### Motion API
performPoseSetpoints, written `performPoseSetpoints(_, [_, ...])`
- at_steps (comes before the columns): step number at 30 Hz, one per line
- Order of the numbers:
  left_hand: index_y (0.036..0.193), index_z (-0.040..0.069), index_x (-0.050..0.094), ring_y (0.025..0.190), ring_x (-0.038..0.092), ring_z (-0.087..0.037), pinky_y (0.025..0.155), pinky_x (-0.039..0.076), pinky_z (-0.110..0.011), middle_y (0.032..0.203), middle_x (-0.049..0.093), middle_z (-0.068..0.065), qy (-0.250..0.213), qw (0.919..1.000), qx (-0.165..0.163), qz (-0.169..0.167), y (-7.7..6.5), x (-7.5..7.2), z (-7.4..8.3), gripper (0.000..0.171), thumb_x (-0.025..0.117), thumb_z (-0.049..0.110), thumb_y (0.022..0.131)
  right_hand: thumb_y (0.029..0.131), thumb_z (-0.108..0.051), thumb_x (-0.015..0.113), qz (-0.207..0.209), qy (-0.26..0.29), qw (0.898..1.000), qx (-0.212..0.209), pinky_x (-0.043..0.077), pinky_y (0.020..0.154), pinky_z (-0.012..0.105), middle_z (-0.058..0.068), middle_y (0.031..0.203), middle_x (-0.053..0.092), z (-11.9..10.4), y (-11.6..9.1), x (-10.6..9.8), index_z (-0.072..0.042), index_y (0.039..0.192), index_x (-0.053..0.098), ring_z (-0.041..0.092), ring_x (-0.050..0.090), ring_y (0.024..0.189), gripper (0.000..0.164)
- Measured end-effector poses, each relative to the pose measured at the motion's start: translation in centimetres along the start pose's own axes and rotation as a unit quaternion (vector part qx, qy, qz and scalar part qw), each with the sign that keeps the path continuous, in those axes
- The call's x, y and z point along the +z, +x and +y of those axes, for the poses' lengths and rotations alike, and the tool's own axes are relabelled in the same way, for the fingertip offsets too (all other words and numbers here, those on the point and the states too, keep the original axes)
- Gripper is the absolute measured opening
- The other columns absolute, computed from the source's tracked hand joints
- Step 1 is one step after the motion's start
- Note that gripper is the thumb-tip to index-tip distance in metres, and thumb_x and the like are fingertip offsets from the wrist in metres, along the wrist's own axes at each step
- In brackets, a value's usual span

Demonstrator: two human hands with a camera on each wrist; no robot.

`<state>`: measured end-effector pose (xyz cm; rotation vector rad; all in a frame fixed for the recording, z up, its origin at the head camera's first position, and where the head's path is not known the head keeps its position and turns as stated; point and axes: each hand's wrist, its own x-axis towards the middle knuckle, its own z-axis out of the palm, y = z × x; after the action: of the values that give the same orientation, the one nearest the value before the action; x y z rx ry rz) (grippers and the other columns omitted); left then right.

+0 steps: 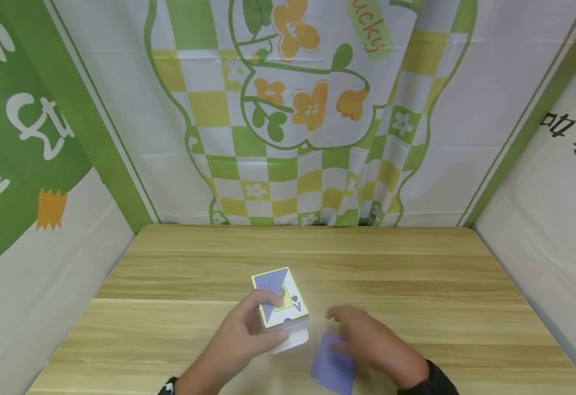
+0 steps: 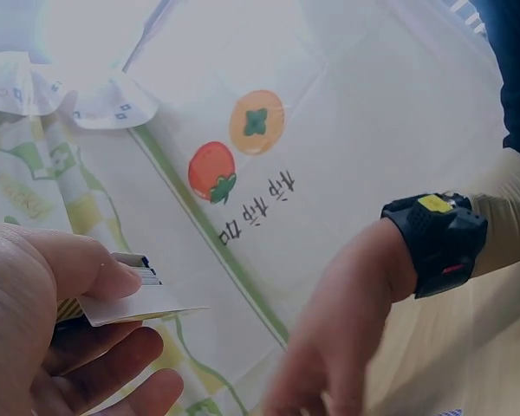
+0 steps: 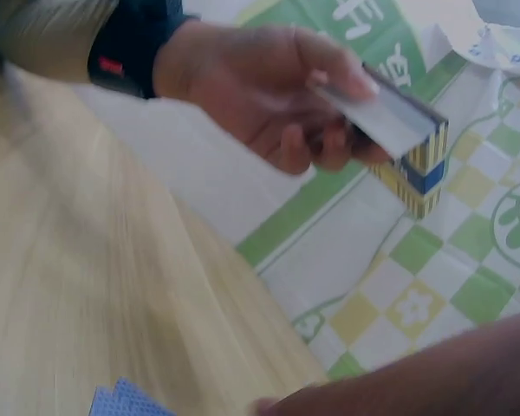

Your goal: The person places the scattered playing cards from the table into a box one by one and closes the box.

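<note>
My left hand grips a playing-card box above the table, thumb and fingers round its sides. A blue pattern and an ace show on the box's face. Its white flap hangs open at the end toward me; the right wrist view shows the yellow-striped side. On the table to the right, some blue-backed playing cards lie slightly fanned. Over them hovers my right hand, blurred, its fingers loosely bent with nothing visible in them. Whether it touches the cards is hard to tell.
A wooden table spreads under both hands. Behind it hangs a green-and-yellow checked cloth, with printed white sheets at the left and right. A dark wrist device sits on the right wrist.
</note>
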<state>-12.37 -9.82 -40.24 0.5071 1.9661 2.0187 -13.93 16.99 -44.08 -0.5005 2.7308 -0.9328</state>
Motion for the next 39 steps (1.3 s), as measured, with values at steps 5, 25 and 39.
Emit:
performPoseSetpoints(5, [0.123, 0.009, 0.053, 0.113, 0.062, -0.033, 0.085, 0.059, -0.037, 0.137, 0.049, -0.026, 0.011, 0.9998, -0.009, 0.011, 0.1, 0.0, 0.0, 0.045, 0.077, 0.005, 0.085, 0.084, -0.027, 0.08, -0.031, -0.068, 0.997, -0.009, 0.051, 0.091, 0.048, 0.008, 0.122, 0.063, 1.0, -0.1, 0.3, -0.005, 0.131, 0.061, 0.026, 0.056, 0.113, 0.055])
performPoseSetpoints(25, [0.123, 0.006, 0.049, 0.112, 0.061, -0.033, 0.085, 0.06, -0.039, 0.132, 0.048, -0.025, -0.019, 0.9996, 0.017, -0.014, 0.0, -0.1, -0.3, 0.043, 0.073, 0.001, 0.087, 0.062, -0.038, 0.095, -0.095, -0.098, 0.991, 0.01, 0.053, 0.078, 0.038, 0.005, 0.112, 0.053, 0.7, -0.7, 0.7, -0.001, 0.139, 0.056, 0.021, 0.048, 0.099, 0.094])
performPoseSetpoints(39, [0.123, 0.006, 0.05, 0.114, 0.061, -0.034, 0.085, 0.059, -0.038, 0.138, 0.044, -0.029, -0.015, 0.9999, 0.001, -0.009, 0.1, -0.1, -0.1, 0.045, 0.074, 0.002, 0.086, 0.057, -0.045, 0.091, -0.095, -0.206, 0.973, -0.032, 0.044, 0.073, 0.034, -0.001, 0.102, 0.047, -0.5, -1.4, 1.9, -0.01, 0.129, 0.056, 0.017, 0.043, 0.092, 0.087])
